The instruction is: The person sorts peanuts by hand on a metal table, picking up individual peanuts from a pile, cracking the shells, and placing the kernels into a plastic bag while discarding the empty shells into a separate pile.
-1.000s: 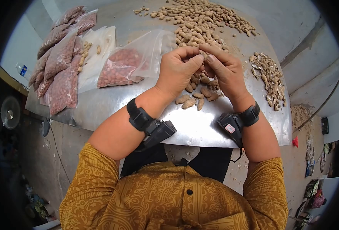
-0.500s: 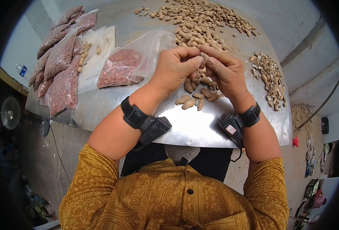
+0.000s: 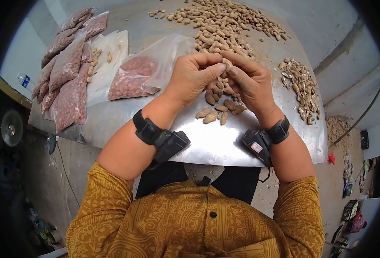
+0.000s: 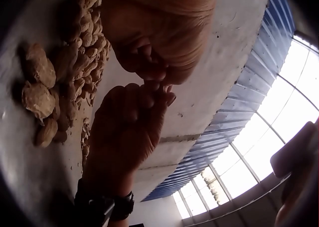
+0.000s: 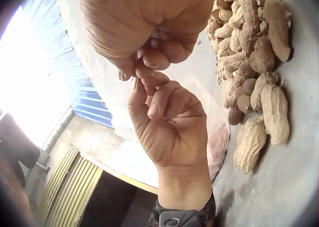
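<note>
In the head view the left hand (image 3: 195, 77) and right hand (image 3: 253, 84) meet above the metal table, pinching a pale peanut (image 3: 227, 64) between their thumbs and index fingers. Both wrist views show the fingertips together, the left hand (image 5: 172, 119) below the right hand (image 5: 149, 22); the peanut is hidden there. Under the hands lies a small group of darker peanuts (image 3: 210, 117). Behind them spreads a large heap of unshelled peanuts (image 3: 224, 26).
An open clear bag of reddish kernels (image 3: 134, 75) stands left of the hands, beside a white bag (image 3: 108, 73) with loose peanuts on it. Filled bags (image 3: 69, 101) are stacked at far left. A pile of shells (image 3: 304, 88) lies at the right.
The left forearm has shifted slightly left and its wrist has turned. The pale peanut shows more plainly between the fingertips. Both hands remain together over the same spot.
</note>
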`<state>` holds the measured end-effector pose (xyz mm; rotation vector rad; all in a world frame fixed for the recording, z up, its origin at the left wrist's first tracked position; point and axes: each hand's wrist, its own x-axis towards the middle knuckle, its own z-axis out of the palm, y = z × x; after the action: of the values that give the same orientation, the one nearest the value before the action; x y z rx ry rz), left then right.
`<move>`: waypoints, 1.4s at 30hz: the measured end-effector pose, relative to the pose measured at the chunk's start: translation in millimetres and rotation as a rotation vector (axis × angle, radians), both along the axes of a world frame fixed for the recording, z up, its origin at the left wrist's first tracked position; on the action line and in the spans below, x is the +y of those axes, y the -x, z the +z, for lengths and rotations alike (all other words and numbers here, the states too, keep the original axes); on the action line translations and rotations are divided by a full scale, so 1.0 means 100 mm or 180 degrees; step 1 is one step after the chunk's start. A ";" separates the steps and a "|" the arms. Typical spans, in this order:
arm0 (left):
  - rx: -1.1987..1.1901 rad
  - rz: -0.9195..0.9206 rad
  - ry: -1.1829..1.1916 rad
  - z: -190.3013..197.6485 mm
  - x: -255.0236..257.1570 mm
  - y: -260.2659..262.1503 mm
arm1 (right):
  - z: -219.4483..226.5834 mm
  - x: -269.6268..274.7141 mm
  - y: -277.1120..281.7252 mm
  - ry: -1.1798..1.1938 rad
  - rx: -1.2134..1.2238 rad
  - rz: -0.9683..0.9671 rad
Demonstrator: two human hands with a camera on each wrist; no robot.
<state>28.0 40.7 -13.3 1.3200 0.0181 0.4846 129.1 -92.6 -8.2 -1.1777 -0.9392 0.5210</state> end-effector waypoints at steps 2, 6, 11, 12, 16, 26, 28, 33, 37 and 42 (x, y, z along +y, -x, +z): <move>0.0019 -0.0001 0.0011 0.00 -0.01 0.00 | 0.00 0.00 0.01 -0.0013 -0.0020 -0.0009; -0.0034 -0.0035 0.0093 -0.02 -0.02 0.00 | 0.03 -0.02 0.05 0.0096 -0.0116 -0.0102; -0.0100 0.0000 0.0223 0.00 -0.07 0.01 | 0.06 -0.03 0.08 0.0188 -0.0227 -0.0189; -0.0143 0.0006 0.0266 0.01 -0.08 0.01 | 0.06 -0.04 0.09 0.0189 -0.0282 -0.0158; -0.0157 0.0135 0.0310 0.00 -0.11 -0.01 | -0.03 0.01 0.15 0.0016 -0.0736 -0.0446; 0.0014 0.0399 0.0855 -0.07 -0.34 -0.14 | -0.02 0.08 0.18 0.0338 -0.2574 -0.1625; 0.0035 0.0392 0.0887 -0.10 -0.34 -0.15 | -0.04 0.08 0.18 0.0449 -0.2297 -0.1610; 0.0005 0.0381 0.1007 -0.14 -0.36 -0.18 | -0.04 0.10 0.15 0.0443 -0.1919 -0.1635; 0.0095 0.0412 0.0882 -0.19 -0.33 -0.21 | -0.15 0.13 0.07 0.0460 -0.1559 -0.1546; -0.0019 0.0542 0.0850 -0.16 -0.39 -0.21 | -0.19 0.16 0.08 0.0267 -0.0109 -0.1093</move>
<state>49.1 1.8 -29.0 1.0593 0.1858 0.6087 121.4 -76.3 -27.2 -1.3937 -0.7282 0.2658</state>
